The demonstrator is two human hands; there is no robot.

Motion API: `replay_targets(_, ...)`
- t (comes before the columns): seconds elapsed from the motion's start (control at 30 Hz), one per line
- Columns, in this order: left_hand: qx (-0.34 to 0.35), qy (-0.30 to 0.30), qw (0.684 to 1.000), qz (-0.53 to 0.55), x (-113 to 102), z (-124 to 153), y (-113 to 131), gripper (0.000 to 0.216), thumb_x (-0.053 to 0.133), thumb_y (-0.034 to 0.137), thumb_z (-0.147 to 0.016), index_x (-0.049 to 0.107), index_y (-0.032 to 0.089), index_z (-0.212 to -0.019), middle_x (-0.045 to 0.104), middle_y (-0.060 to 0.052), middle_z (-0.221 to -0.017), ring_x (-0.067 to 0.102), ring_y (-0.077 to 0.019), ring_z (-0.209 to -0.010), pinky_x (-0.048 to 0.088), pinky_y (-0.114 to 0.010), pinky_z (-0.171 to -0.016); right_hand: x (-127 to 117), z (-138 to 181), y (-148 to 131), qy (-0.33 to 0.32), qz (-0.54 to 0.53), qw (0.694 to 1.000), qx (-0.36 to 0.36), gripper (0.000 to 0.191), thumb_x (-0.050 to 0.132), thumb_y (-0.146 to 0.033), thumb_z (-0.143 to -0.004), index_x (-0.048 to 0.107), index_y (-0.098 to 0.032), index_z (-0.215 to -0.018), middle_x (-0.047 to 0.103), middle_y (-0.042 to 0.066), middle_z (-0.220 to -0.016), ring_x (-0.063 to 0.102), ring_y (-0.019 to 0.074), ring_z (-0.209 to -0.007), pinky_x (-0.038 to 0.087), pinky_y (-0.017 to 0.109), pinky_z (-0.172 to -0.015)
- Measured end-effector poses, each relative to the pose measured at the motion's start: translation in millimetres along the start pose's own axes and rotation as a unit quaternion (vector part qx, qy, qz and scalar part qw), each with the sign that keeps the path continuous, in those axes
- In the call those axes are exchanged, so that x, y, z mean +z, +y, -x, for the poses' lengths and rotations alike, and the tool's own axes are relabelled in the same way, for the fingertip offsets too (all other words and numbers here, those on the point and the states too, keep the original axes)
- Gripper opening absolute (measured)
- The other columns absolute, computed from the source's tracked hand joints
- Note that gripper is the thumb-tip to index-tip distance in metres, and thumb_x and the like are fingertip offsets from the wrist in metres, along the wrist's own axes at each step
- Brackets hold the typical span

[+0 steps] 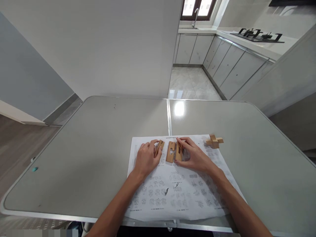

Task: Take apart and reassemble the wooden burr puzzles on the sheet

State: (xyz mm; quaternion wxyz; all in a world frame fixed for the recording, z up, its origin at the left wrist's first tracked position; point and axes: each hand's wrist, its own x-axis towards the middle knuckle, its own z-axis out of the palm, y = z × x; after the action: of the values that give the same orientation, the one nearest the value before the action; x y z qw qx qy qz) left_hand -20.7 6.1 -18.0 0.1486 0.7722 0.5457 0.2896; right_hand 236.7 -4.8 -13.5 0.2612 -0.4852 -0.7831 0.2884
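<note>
A printed paper sheet point(153, 197) with rows of small puzzle drawings lies on the table under both hands. My left hand point(147, 158) grips a small wooden puzzle piece point(161, 144) between thumb and fingers. In the middle a flat notched wooden piece point(170, 154) rests on the sheet, touched by neither hand as far as I can see. My right hand point(194, 154) pinches another slotted wooden piece point(178, 152) by its two ends, thumb at the near end and fingers at the far one. Right of that hand sits an assembled wooden cross-shaped puzzle point(214, 141) at the sheet's upper right corner.
The grey folding table point(81, 164) has a metal seam point(169, 117) down its middle. A small teal object point(35, 169) lies near the left edge. Past the table are a white wall point(123, 49) and a kitchen counter with a gas stove point(258, 35).
</note>
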Motion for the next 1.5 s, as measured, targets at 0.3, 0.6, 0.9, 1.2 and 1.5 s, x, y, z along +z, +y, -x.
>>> replay_targets(0.3, 0.006, -0.001, 0.996, -0.094, 3, 2, -2, 0.025, 0.057, 0.032, -0.104, 0.065, 0.019, -0.124, 0.069, -0.004, -0.080, 0.063, -0.0236, -0.073, 0.051, -0.039, -0.079, 8, -1, 4, 0.004, -0.017, 0.999, -0.027, 0.079, 0.084, -0.042, -0.087, 0.048, -0.035, -0.157, 0.052, 0.010, -0.150, 0.060, 0.0334, -0.132, 0.061, 0.050, -0.107)
replay_targets(0.6, 0.033, 0.028, 0.990, -0.135, 1, 1, 2, 0.018, 0.059, 0.030, -0.103, 0.068, 0.019, -0.114, 0.071, -0.004, -0.078, 0.067, -0.0244, -0.076, 0.048, -0.038, -0.078, 20, -4, -6, 0.026, -0.015, 0.998, -0.047, 0.079, 0.084, -0.037, -0.088, 0.046, -0.035, -0.157, 0.053, 0.012, -0.151, 0.057, 0.0352, -0.137, 0.059, 0.055, -0.109)
replay_targets(0.9, 0.020, 0.042, 0.991, -0.129, 1, 0, 2, 0.020, 0.057, 0.032, -0.105, 0.062, 0.019, -0.119, 0.073, -0.007, -0.091, 0.069, -0.0265, -0.084, 0.048, -0.041, -0.081, 30, -3, -15, 0.011, -0.055, 0.997, -0.048, 0.088, 0.083, -0.032, -0.090, 0.036, -0.041, -0.163, 0.041, 0.008, -0.163, 0.048, 0.0342, -0.149, 0.051, 0.055, -0.119)
replay_targets(1.2, 0.009, 0.041, 0.996, -0.073, -4, -1, 9, 0.057, 0.082, 0.043, -0.082, 0.057, 0.023, -0.129, 0.061, -0.014, -0.134, 0.060, -0.0357, -0.122, 0.050, -0.052, -0.104, 32, -5, -20, 0.007, -0.153, 0.987, -0.055, 0.084, 0.058, -0.003, -0.086, 0.039, -0.036, -0.161, 0.046, 0.011, -0.158, 0.067, 0.0248, -0.115, 0.065, 0.047, -0.094)
replay_targets(1.5, -0.005, 0.074, 0.992, -0.103, -4, -6, -7, 0.051, 0.066, 0.027, -0.093, 0.049, 0.022, -0.141, 0.062, -0.016, -0.142, 0.063, -0.0350, -0.130, 0.051, -0.053, -0.111, 36, -9, -18, 0.076, -0.186, 0.978, -0.056, 0.057, 0.055, -0.010, -0.094, 0.054, -0.031, -0.147, 0.059, 0.012, -0.142, 0.071, 0.0229, -0.108, 0.062, 0.045, -0.095)
